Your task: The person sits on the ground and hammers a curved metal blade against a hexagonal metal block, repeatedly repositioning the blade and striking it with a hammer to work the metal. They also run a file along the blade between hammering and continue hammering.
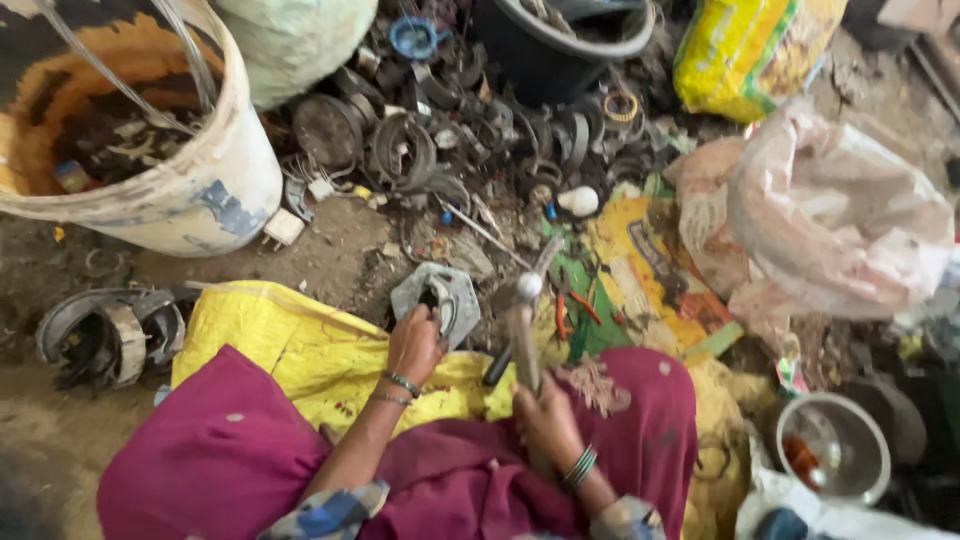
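hammer (524, 330) gripped tight in right hand (545, 415), raised over grey metal casing (440, 300) pinned under left hand (413, 345) fingers; probably striking step, needing aimed blow beside fingertips.

Flat grey metal plate (437, 300) beside raised hammer (524, 335).

- The left hand (413, 345) grips a grey metal plate (440, 300) near the centre of the view, pressing it down on a yellow sack (290, 345) spread over the person's lap.
- The right hand (545, 415), at about 5 o'clock from the plate, is closed around the handle of a hammer (523, 330) whose head points up toward 12 o'clock.
- A white bucket (215, 190) sits at 10 o'clock.
- A heap of dark metal rings (450, 140) lies on the floor at 12 o'clock, with a black tub (555, 50) beyond it.
- A pale plastic bag (840, 220) lies at 2 o'clock.
- A steel bowl (835, 445) rests at 4 o'clock.
- A curved metal scrap piece (110, 335) lies at 9 o'clock.
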`<state>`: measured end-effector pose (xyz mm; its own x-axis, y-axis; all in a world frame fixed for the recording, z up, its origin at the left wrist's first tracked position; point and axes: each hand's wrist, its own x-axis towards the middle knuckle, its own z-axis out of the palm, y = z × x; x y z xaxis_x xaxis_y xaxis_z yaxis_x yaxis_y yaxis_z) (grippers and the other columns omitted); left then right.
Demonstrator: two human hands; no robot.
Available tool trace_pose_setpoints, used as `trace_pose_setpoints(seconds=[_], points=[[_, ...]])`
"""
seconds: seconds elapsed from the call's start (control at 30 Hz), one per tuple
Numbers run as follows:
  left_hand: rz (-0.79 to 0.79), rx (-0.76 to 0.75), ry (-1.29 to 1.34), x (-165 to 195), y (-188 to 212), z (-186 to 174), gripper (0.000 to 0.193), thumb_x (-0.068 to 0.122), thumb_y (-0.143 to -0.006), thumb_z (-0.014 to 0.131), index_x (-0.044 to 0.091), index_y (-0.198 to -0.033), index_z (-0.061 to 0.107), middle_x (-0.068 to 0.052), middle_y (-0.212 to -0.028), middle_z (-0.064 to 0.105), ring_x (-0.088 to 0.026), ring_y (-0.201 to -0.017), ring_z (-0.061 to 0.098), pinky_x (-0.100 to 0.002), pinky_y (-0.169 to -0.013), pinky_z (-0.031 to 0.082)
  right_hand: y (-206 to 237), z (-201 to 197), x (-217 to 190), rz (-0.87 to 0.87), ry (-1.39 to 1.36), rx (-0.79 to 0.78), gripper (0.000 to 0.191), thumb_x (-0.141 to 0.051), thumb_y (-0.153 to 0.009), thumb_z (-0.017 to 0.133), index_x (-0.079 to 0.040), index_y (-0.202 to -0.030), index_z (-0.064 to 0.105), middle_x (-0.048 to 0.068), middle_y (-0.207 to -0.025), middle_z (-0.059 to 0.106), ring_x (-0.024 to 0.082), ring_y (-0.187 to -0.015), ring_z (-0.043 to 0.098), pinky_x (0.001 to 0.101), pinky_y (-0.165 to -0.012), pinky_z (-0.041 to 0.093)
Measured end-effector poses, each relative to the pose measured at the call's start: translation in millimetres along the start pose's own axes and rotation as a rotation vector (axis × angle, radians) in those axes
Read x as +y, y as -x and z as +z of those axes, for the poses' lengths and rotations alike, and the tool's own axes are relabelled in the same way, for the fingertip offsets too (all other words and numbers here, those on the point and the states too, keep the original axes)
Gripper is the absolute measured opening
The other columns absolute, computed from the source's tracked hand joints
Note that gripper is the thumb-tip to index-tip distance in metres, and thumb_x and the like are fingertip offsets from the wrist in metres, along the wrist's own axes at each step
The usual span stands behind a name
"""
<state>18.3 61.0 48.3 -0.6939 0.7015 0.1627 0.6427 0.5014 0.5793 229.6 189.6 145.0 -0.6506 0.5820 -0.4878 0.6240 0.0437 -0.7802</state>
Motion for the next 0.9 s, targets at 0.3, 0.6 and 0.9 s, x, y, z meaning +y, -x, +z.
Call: trace_pose_setpoints(seconds=[0.3, 0.6, 0.9], points=[[0.026, 0.009, 0.051, 21, 1, 6, 0.042, 0.017, -0.074, 0.084, 0.002, -0.111, 0.071, -0.014, -0.098, 0.059, -0.035, -0.097, 0.059, -0.047, -0.083, 0.05, 53, -66, -76, -0.715, -0.208, 0.235, 0.02, -0.015, -0.102, 0.06, 0.003, -0.111, 0.055, 0.007, -0.077, 0.069, 0.012, -0.054, 0.067, 0.0274, -0.043, 0.059], [0.036, -0.015, 0.039, 15, 1, 10, 0.05, 0.019, -0.07, 0.085, 0.002, -0.114, 0.07, -0.015, -0.101, 0.059, -0.035, -0.1, 0.059, -0.046, -0.085, 0.05, 5, -5, -7, -0.634, 0.206, 0.324, 0.029, -0.017, -0.091, 0.067, -0.002, -0.114, 0.058, 0.011, -0.084, 0.07, 0.019, -0.066, 0.066, 0.0321, -0.054, 0.056], [0.04, -0.01, 0.026, -2, 3, -3, 0.06, 0.011, -0.07, 0.084, 0.002, -0.127, 0.065, -0.018, -0.098, 0.058, -0.039, -0.099, 0.058, -0.048, -0.083, 0.049, 15, -16, -3, -0.104, 0.009, 0.072, 0.023, -0.024, -0.096, 0.065, -0.005, -0.106, 0.056, 0.007, -0.065, 0.063, 0.014, -0.047, 0.059, 0.0314, -0.042, 0.051]])
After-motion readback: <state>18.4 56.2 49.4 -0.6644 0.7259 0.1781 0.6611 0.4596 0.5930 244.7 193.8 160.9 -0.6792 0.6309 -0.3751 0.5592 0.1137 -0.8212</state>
